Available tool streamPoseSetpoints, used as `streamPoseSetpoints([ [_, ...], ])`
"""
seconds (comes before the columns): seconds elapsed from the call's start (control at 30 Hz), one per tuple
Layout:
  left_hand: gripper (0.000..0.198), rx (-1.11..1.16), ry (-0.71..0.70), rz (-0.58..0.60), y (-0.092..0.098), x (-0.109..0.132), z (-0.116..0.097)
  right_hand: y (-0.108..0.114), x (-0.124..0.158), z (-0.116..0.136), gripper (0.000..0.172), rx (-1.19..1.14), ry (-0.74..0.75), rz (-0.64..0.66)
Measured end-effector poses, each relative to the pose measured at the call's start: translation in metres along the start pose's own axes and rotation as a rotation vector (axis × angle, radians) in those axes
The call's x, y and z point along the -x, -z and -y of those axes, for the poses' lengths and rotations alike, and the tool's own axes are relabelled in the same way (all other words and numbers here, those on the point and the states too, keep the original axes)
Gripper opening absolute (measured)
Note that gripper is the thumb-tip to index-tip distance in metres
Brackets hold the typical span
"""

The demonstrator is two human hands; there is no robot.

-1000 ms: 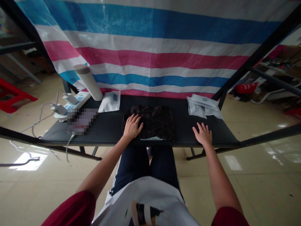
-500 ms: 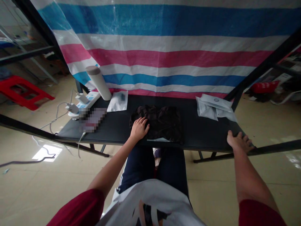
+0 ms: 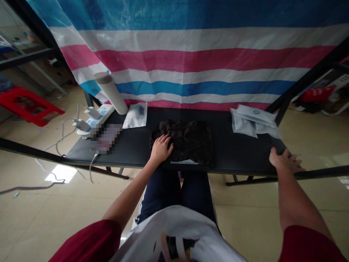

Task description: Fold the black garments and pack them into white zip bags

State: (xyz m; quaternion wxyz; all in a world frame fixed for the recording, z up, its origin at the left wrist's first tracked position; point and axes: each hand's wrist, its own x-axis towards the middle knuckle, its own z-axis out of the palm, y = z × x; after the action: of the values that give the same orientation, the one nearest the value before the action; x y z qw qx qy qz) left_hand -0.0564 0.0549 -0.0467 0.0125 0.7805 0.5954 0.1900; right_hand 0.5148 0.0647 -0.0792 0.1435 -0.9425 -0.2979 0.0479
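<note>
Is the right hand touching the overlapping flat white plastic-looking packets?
Apart: the head view shows a strip of smooth black tabletop between the right hand and the flat white packets.

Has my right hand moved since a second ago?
Yes. The right hand has moved rightward, from in front of the white packets to the right front corner of the black table.

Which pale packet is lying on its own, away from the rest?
The lone packet beside the bottle, left of the dark cloth; the other packets overlap to the cloth's right, near the right hand.
</note>
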Motion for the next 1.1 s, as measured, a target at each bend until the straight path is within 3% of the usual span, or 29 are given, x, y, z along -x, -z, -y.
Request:
streamPoseSetpoints([
  [0.63, 0.043, -0.014, -0.004, -0.036, -0.003, 0.001, 0.001, 0.009, 0.010, 0.007, 0.085, 0.066, -0.007, 0.008],
  [0.9, 0.043, 0.012, 0.001, -0.033, -0.004, 0.001, 0.003, 0.006, 0.007, 0.001, 0.085, -0.012, 0.030, 0.001],
  [1.0, 0.037, 0.033, 0.031, -0.072, -0.001, 0.002, 0.002, 0.007, 0.010, 0.004, 0.085, 0.009, 0.025, 0.016],
  [1.1, 0.031, 0.058, 0.151, -0.198, 0.007, 0.004, 0.003, 0.009, 0.011, 0.006, 0.083, 0.024, 0.010, 0.016],
])
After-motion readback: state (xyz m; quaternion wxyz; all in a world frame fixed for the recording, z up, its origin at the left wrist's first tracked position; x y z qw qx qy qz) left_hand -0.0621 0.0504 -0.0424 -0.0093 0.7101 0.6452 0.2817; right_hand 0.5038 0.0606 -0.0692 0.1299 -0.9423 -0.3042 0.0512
